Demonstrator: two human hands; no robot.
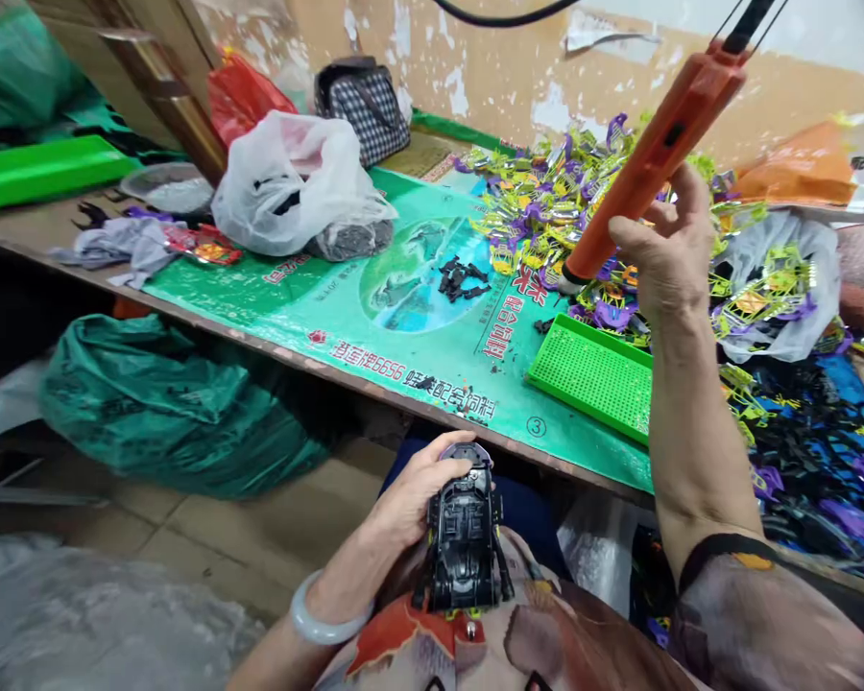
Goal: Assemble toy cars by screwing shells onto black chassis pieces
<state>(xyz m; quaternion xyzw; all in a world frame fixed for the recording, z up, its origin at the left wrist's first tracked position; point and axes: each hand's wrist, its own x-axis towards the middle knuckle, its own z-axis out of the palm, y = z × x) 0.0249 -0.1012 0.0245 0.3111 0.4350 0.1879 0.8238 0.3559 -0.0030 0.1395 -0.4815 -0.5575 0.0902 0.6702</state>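
Head view: with my left hand (407, 494) I am gripping a black toy vehicle chassis (465, 533) in the lower centre of the frame, in front of my patterned top. My left thumb is lying across its upper end and the fingers are wrapping its far edge, closed on it. Its long axis is running nearly straight up and down the frame, its moulded hollow side facing up.

Up and to the right of it, well apart, an orange power screwdriver (652, 158) is hanging in the air, slanting from the upper right down to the left. Its lower end is pointing toward the table, near the green perforated tray (594, 379), and not at the chassis. My right hand (673, 259) is the nearer one, reaching up to the tool's lower right side. Its thumb and fingers are standing apart rather than clamping round the body; whether the thumb is touching the casing I cannot tell.

Behind the tool, yellow-green and purple plastic parts (540, 197) are lying heaped across the upper right. Small black pieces (463, 278) are lying on the printed green sheet (317, 317) in the middle, left of the tray.
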